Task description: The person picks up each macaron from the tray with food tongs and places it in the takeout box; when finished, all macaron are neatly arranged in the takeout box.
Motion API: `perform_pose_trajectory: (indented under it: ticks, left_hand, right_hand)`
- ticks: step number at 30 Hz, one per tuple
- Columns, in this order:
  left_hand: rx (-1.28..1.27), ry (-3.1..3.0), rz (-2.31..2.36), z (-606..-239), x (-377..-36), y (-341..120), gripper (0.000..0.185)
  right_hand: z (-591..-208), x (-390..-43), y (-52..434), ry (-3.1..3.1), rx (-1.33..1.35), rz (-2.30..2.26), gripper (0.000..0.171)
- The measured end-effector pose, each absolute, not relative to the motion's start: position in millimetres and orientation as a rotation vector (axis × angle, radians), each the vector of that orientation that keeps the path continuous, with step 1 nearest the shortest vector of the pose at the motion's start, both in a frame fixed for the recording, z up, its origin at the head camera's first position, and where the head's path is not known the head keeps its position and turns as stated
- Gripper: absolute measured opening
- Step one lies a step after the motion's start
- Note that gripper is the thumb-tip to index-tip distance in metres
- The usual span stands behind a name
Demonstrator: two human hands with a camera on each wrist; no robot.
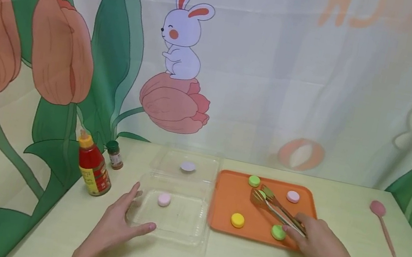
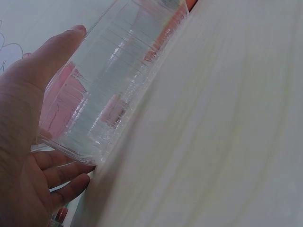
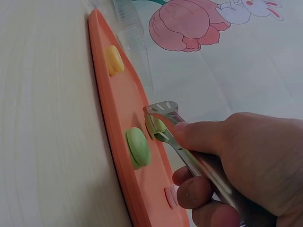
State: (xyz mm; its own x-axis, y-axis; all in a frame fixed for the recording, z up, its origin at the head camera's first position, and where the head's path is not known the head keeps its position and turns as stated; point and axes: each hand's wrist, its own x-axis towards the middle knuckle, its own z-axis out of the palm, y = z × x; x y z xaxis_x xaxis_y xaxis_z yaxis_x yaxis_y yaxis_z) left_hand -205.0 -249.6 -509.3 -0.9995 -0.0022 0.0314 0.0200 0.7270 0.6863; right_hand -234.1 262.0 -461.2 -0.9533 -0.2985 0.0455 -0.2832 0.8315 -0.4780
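My right hand [image 1: 320, 243] grips metal tongs [image 1: 283, 215] over the orange tray [image 1: 227, 196]. The slotted tong ends stand on either side of a green macaron [image 1: 261, 195]. Around it on the tray lie another green macaron [image 1: 254, 181] at the back, a pink macaron [image 1: 293, 196], a yellow macaron [image 1: 237, 220] and a green macaron [image 3: 138, 147] near the front edge. My left hand [image 1: 119, 219] is spread at the left front corner of a clear plastic box [image 2: 109, 71], thumb and fingers apart. Inside the box sits a pale pink macaron [image 1: 164, 199].
The box's clear lid [image 1: 167, 160] lies folded back behind it, with a pale round spot [image 1: 188, 167] on it. A red sauce bottle [image 1: 94, 168] and a small green-capped jar [image 1: 114, 156] stand at left. A pink spoon [image 1: 383, 224] lies at far right.
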Motion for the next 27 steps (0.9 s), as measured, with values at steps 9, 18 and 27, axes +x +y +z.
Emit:
perform_pose_trajectory:
  ticks: [9, 18, 27]
  left_hand:
    - [-0.001, -2.896, -1.144, -507.8, -202.5, -252.4, 0.126]
    - [-0.008, -2.874, -1.163, -512.9, -204.7, -249.4, 0.126]
    - [0.006, -2.888, -1.154, -509.6, -204.4, -249.9, 0.126]
  right_hand:
    - [-447.8, -233.6, 253.6, 3.023, -0.555, -0.791, 0.037]
    - [-421.2, -235.6, 220.0, 2.968, -0.659, -0.897, 0.03]
    - [-405.8, -240.3, 183.6, 2.947, -0.731, -0.881, 0.04]
